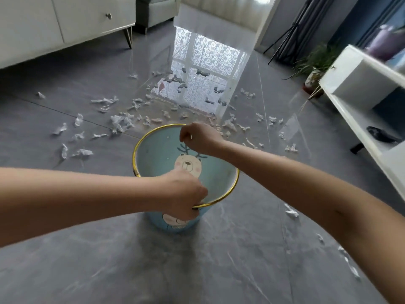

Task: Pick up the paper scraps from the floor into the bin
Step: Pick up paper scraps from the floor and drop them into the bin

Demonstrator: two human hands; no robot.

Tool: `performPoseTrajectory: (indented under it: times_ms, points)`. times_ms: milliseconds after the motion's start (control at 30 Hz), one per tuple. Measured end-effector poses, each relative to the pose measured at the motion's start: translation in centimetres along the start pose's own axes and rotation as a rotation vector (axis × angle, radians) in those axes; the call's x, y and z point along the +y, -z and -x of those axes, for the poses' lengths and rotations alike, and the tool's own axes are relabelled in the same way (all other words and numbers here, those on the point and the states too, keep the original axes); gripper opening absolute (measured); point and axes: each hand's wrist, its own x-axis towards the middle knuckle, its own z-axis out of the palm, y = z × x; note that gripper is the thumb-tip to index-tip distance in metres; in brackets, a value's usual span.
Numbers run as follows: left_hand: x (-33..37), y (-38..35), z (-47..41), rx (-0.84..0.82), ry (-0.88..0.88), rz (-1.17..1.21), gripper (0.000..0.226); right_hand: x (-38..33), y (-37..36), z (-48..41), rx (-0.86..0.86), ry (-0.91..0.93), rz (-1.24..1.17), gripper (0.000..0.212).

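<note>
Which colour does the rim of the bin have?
Gold: a thin shiny rim on the pale blue bin, best seen in the head view.

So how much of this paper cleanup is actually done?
Hardly any. The bin looks almost empty inside, with just a few specks. The left hand and right hand both grip its gold rim. Nearly everything is left: paper scraps lie scattered over the floor beyond and beside it.

A glossy grey tiled floor (219, 264) is strewn with crumpled white paper scraps (121, 123), most thickly beyond a blue bin (153, 150) that is set on it. A white cabinet (65, 25) on thin legs, a potted plant (313, 78) and a white shelf unit (350, 110) are stood along its edges.
</note>
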Motion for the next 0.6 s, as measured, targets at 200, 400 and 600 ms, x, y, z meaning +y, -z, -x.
performPoseTrajectory:
  times_ms: [200,400,600]
  points:
    - [0.0,0.2,-0.4,0.016,-0.051,0.194,0.024,0.6,-0.3,2.3,0.233,-0.169,-0.395,0.021]
    - [0.2,0.7,-0.1,0.016,-0.170,0.204,0.032,3.4,0.5,8.1,0.605,-0.481,-0.412,0.021]
    - [2.8,2.8,-2.4,0.023,-0.197,-0.039,0.042,5.9,-0.8,15.2,0.481,-0.714,-0.317,0.022]
